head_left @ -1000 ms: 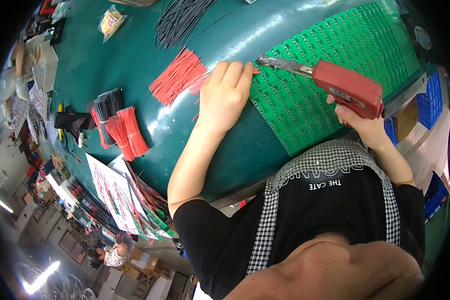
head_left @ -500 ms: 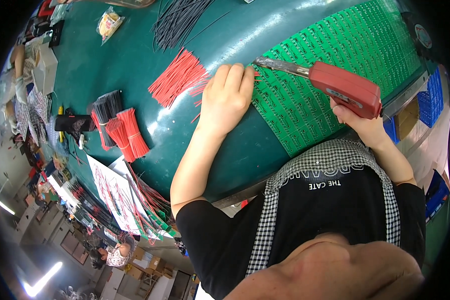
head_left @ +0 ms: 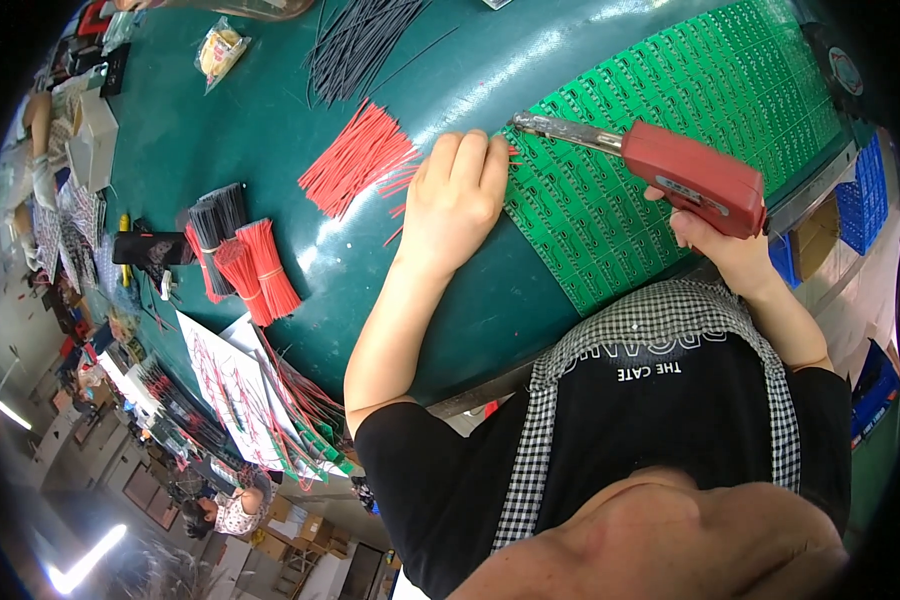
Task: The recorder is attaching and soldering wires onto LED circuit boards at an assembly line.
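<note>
A worker in a checked apron (head_left: 660, 302) grips a red soldering gun (head_left: 695, 180) with the right hand (head_left: 722, 248), whose fingers are largely hidden by the tool's body. The gun's dark tip points left at the near-left edge of a broad sheet of green circuit boards (head_left: 610, 215), just beside the left hand (head_left: 455, 205); whether the tip touches anything is too small to make out. The left hand lies palm down, fingers bent, with short red wire ends (head_left: 513, 157) showing past its fingertips over the boards; the underside is hidden, so how firmly it pinches them cannot be told. Loose red wires (head_left: 358, 165) fan out on the green table (head_left: 410, 335) left of that hand, some running out of sight beneath it. Farther off lie dark wires (head_left: 355, 50), cut off by the upper edge. Tied red bundles (head_left: 260, 275) stand against a dark bundle (head_left: 215, 225) at left, above white sheets (head_left: 220, 375) strewn with wires. A co-worker (head_left: 232, 512) at lower left is small and blurred, and a dark round object (head_left: 843, 75) at far right fades into the lens's black rim.
</note>
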`<act>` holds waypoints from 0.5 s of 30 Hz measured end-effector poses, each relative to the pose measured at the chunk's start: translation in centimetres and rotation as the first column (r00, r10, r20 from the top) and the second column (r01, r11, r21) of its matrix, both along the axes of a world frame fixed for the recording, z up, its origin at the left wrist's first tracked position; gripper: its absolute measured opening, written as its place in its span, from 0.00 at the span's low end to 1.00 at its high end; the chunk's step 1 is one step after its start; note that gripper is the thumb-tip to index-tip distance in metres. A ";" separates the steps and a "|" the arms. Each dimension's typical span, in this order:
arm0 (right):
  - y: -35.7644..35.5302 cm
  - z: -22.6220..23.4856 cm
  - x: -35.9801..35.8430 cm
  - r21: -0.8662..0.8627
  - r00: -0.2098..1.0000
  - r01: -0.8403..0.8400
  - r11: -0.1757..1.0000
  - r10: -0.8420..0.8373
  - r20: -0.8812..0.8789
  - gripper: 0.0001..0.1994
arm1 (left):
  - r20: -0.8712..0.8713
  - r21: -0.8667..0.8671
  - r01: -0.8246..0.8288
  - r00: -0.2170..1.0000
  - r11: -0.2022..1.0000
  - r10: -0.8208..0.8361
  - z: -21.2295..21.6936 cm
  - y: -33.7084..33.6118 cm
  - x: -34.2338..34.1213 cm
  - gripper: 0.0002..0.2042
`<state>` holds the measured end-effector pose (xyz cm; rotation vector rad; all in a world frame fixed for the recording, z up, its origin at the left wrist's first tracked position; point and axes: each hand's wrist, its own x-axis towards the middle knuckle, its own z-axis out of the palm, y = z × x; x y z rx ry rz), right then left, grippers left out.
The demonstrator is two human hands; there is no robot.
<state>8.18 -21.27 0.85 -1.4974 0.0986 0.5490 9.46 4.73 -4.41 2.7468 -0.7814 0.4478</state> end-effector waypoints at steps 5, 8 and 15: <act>-0.7 0.1 0.3 -0.065 1.000 0.017 0.998 -0.016 0.016 0.16 | -0.014 0.020 0.003 1.000 1.000 -0.002 0.1 0.0 0.1 0.14; -1.1 0.2 0.4 -0.105 0.997 0.058 0.993 -0.053 0.051 0.15 | 0.007 0.039 0.044 0.999 0.998 -0.045 0.1 0.1 0.6 0.11; -1.6 0.0 0.1 -0.026 0.997 0.058 0.998 -0.056 0.056 0.15 | 0.013 0.022 0.078 0.997 0.997 -0.079 0.1 -1.1 1.4 0.12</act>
